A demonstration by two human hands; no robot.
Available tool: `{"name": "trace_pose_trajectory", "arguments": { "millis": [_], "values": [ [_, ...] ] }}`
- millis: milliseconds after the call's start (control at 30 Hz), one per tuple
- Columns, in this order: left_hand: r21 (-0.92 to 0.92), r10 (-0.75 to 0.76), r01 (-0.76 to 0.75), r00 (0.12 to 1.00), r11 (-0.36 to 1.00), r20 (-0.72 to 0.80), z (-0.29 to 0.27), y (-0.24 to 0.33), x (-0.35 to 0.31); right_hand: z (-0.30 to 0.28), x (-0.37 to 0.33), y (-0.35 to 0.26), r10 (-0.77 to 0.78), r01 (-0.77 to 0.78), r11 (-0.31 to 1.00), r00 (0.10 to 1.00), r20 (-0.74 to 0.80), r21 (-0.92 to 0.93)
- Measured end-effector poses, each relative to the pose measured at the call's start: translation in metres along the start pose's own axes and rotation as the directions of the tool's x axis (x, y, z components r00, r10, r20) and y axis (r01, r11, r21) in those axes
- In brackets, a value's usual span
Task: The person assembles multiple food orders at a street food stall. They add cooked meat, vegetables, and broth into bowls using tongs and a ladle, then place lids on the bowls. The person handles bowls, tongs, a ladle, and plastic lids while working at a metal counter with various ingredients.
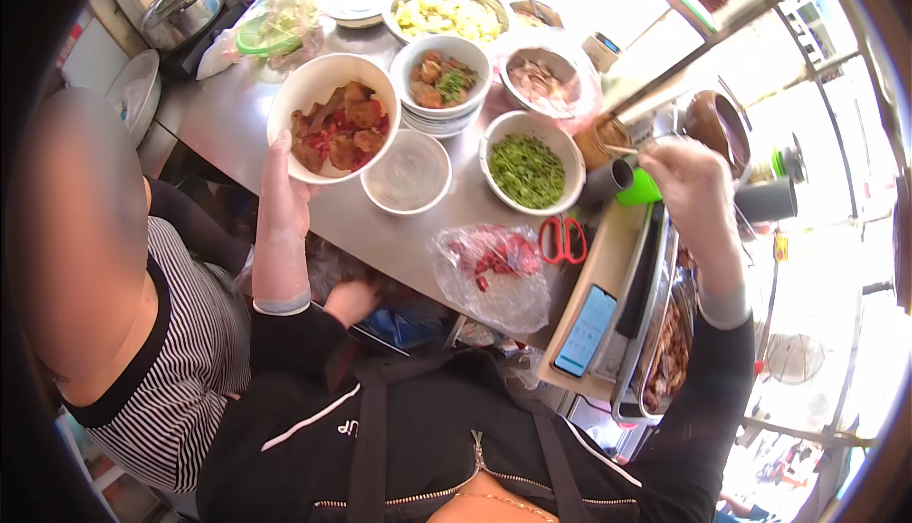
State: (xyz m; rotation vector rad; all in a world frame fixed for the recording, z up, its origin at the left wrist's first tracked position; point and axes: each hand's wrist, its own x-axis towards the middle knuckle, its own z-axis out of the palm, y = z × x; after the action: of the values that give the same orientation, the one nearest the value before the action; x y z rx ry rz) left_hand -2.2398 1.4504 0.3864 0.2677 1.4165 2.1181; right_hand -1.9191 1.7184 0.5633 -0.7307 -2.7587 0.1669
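Observation:
My gloved left hand [283, 181] is closed on the side of a white takeaway bowl [318, 76], held tilted above the counter. Brown fried meat pieces [337, 133] and chopped red bits lie in it. On the right, my gloved right hand [693, 176] pinches the end of a thin pale handle [622, 150]. That handle reaches toward a jar of brown sauce [603, 141]; its other end cannot be made out. Beneath my left hand's bowl stands a clear-lidded round container [407, 171]. A white bowl of chopped greens [528, 167] sits between my hands.
Stacked bowls topped with meat and herbs [442, 72] stand behind. Red-handled scissors [562, 240] and a plastic bag with red bits [494, 266] lie near the front edge. A phone [585, 328] rests beside a meat tray [670, 352]. Another person [180, 314] is close on the left.

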Motion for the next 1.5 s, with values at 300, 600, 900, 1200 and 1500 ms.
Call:
{"name": "trace_pose_trajectory", "arguments": {
  "millis": [300, 600, 900, 1200, 1500],
  "values": [
    [-0.072, 0.017, -0.031, 0.983, 0.997, -0.185, -0.073, 0.012, 0.028, 0.153, 0.208, 0.031, 0.102, -0.061, 0.927, 0.991, -0.09, 0.371],
    [-0.083, -0.068, 0.047, 0.963, 0.995, -0.261, -0.088, 0.005, 0.033, 0.215, 0.188, 0.099, 0.092, -0.087, 0.994, 0.993, -0.08, 0.06],
    [-0.033, -0.072, 0.066, 0.969, 0.997, -0.236, -0.066, 0.001, 0.014, 0.175, 0.166, 0.102, 0.197, -0.145, 0.945, 0.968, -0.158, 0.294],
    [-0.077, -0.163, 0.148, 0.948, 0.986, -0.272, -0.071, -0.006, -0.011, 0.173, 0.193, -0.033, 0.038, 0.125, 0.839, 0.957, -0.288, 0.529],
    [-0.018, -0.097, 0.097, 0.94, 0.995, -0.327, -0.094, 0.008, -0.008, 0.225, 0.275, -0.133, -0.208, 0.2, 0.881, 0.978, -0.029, 0.429]
  ]
}}
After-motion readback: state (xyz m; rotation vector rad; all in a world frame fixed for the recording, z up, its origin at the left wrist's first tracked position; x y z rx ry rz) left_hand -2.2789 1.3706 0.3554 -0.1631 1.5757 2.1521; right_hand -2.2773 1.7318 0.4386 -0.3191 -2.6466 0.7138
